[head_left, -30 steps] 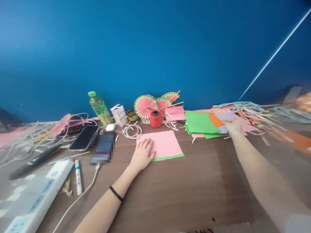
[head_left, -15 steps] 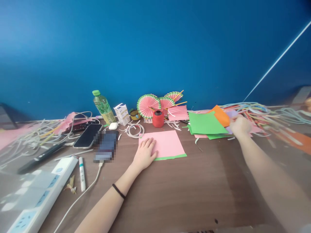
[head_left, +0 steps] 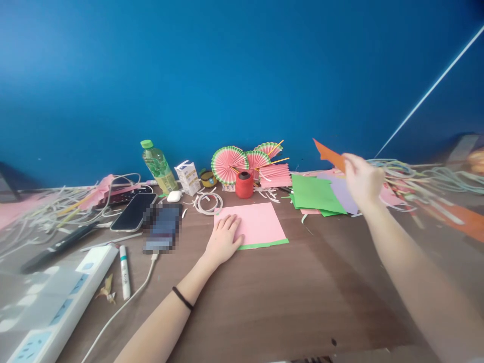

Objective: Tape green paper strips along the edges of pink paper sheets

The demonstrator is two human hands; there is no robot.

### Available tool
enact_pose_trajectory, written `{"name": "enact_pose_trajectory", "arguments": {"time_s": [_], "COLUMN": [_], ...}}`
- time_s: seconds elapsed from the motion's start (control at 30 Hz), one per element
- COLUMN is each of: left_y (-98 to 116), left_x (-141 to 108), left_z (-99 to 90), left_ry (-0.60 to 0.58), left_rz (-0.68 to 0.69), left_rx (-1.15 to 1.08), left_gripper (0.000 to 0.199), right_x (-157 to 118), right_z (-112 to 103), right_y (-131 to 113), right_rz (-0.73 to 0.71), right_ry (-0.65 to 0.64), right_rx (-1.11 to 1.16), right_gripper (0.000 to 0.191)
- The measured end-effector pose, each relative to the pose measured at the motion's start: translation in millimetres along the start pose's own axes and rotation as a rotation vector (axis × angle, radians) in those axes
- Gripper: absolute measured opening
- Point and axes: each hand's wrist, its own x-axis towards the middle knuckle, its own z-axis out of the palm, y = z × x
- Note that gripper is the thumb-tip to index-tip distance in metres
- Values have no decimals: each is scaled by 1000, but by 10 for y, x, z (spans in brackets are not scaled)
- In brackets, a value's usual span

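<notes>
My left hand (head_left: pixel 224 241) lies flat, fingers spread, on the left part of a pink sheet (head_left: pixel 260 222) that has a green strip (head_left: pixel 266 245) along its near edge. My right hand (head_left: pixel 362 180) is closed on an orange paper (head_left: pixel 329 156), raised above the papers at the back right. Below it are green sheets (head_left: pixel 315 194) and a purple sheet (head_left: pixel 342 193). Behind the pink sheet stand a red spool (head_left: pixel 244 186) and pink-and-green pleated fans (head_left: pixel 230 165), with a pleated pink paper (head_left: pixel 275 176) beside them.
At the left are a green bottle (head_left: pixel 159 167), a small box (head_left: pixel 188 178), two phones, a marker (head_left: pixel 124 273) and a white power strip (head_left: pixel 68 302) with a cable. Tangled paper strips (head_left: pixel 401 174) lie at the back right, near the blue wall (head_left: pixel 242 75).
My right hand has lifted the orange paper up off the pile, uncovering more of the purple sheet. My left hand stays on the pink sheet.
</notes>
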Motion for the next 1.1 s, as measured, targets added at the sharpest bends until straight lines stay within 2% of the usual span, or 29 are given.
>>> {"name": "enact_pose_trajectory", "arguments": {"time_s": [0.1,0.2,0.27,0.37,0.43,0.6,0.8,1.1], "left_y": [-26,-97,-147,-181,-170,-121,-120,-147], "left_x": [11,31,47,73,90,115,107,106], "left_z": [-21,-63,-99,-143,-156,-143,-112,-9], "left_ry": [-5,14,20,-10,-45,-51,-7,55], "left_rz": [-20,-100,-215,-382,-443,-473,-459,-447], "left_rx": [-108,-377,-634,-957,-1024,-892,-805,-749], "left_gripper": [47,45,52,61,59,40,31,29], "right_x": [-416,-952,-1275,-1593,-1683,-1672,-1632,-1644], "right_z": [29,128,234,390,449,448,453,460], "right_y": [-331,-626,-738,-770,-744,-707,-686,-668], "right_rz": [-434,-805,-987,-1138,-1108,-972,-878,-822], "right_ry": [-27,-209,-336,-518,-613,-731,-741,-774], "right_rx": [263,496,575,646,677,713,718,752], "right_gripper": [34,37,41,41,39,31,28,21]}}
